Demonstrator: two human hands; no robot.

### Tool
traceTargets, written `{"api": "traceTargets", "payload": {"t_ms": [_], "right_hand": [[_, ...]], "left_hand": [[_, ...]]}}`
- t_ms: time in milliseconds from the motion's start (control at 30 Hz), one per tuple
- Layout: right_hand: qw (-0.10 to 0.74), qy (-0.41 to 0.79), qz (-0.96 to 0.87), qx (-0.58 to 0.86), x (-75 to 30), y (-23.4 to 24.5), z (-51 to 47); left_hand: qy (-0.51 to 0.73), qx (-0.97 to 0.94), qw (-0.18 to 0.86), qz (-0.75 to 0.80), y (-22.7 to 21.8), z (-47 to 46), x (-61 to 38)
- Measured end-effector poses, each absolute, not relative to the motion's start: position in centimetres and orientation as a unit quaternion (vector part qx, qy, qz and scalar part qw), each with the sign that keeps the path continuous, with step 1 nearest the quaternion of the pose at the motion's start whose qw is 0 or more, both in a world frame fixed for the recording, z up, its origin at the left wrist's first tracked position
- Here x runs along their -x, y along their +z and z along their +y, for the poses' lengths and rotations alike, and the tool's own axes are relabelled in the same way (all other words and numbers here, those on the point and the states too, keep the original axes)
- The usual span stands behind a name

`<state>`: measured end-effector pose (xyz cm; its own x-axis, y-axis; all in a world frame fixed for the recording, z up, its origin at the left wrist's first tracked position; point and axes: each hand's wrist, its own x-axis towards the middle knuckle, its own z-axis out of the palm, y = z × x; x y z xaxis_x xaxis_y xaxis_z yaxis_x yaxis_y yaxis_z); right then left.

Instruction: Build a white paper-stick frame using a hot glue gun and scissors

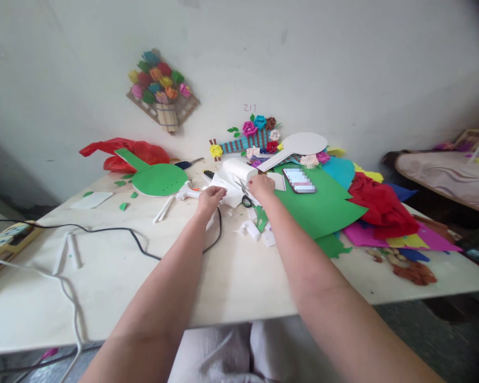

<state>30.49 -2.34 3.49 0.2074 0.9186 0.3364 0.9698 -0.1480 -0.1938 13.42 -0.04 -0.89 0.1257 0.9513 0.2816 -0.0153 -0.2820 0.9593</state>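
Observation:
A roll of thin white paper (239, 169) lies mid-table, its loose sheet (228, 186) spread toward me. At the sheet's left edge, my left hand (212, 200) is closed in a pinch on the paper. My right hand (262, 186) is closed at the right edge of the same sheet, its fingertips partly hidden. Between the hands, a pair of scissors (246, 201) with black handles rests on the sheet. Left of my left hand lies a white glue gun (188, 191), its black cord (219, 229) running under my forearm.
A green paddle-shaped board (159, 179) and red plastic bag (135, 154) lie left. Green sheets (315, 207), a phone (299, 181), a white paddle shape (303, 143) and red crepe paper (383, 205) fill the right. White scraps (250, 230) and glue sticks (163, 209) lie nearer.

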Motion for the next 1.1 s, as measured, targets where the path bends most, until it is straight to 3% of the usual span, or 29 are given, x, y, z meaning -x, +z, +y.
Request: {"api": "traceTargets", "payload": {"t_ms": [167,400,667,967,1100], "right_hand": [[0.154,-0.109,-0.716,0.673,-28.8,1.5,-1.7],[0.157,-0.118,-0.684,0.703,-27.9,0.4,-1.2],[0.273,-0.13,-0.701,0.646,-27.4,1.5,-1.4],[0.317,-0.034,-0.809,0.494,-25.7,3.8,-2.5],[0.31,0.027,-0.817,0.485,-25.9,3.4,-2.4]], "left_hand": [[0.503,-0.6,0.46,0.418,-0.8,-0.2,-13.6],[0.496,-0.583,0.48,0.428,-1.2,0.1,-13.5],[0.549,-0.477,0.558,0.399,-0.3,-0.7,-13.5],[0.656,-0.248,0.6,0.385,0.6,0.6,-11.5],[0.679,-0.233,0.592,0.366,0.5,0.7,-11.0]]}}
